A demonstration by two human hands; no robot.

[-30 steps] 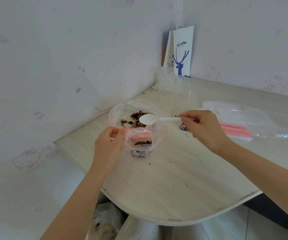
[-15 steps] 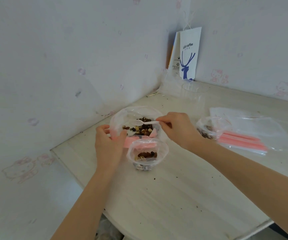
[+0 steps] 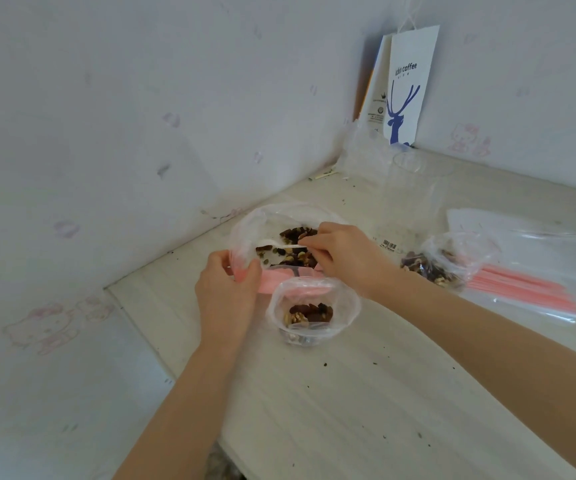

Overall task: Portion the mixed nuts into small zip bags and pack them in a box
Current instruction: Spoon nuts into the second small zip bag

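At the far-left part of the pale wood-grain table [image 3: 331,410], close to the wall: the large clear plastic zip bag with a pink seal strip [image 3: 245,233] lies open, with the supply of brown and tan mixed nuts [image 3: 290,258] inside it. The left hand [image 3: 225,296] pinches the near-left rim of this bag at the pink strip, thumb and fingers closed on the film, holding the mouth up and wide. The right hand [image 3: 345,258] grips the handle of the small white plastic spoon [image 3: 272,242], fingers curled round it. The spoon's bowl is among the nuts at the left of the pile; whether it is loaded, cannot tell. Just near of the large bag, touching its pink strip, stands the small clear zip bag [image 3: 343,308], mouth propped open and round, with a shallow layer of nuts at the bottom. It may be seated in a small clear cup; not certain. To the right lies a second small clear bag of nuts [image 3: 446,261], filled, beside the flat stack of empty clear zip bags with pink strips [image 3: 529,285]. No packing box made out with certainty. Judgement: the step in hand is scooping, the small bag is only partly filled, and packing is not begun. The next move calls for lifting the spoon level, clearing the pink rim, a short carry toward the near side, and tipping squarely over the small mouth. The left hand should keep the large bag's rim steady so it does not nudge the small bag over.
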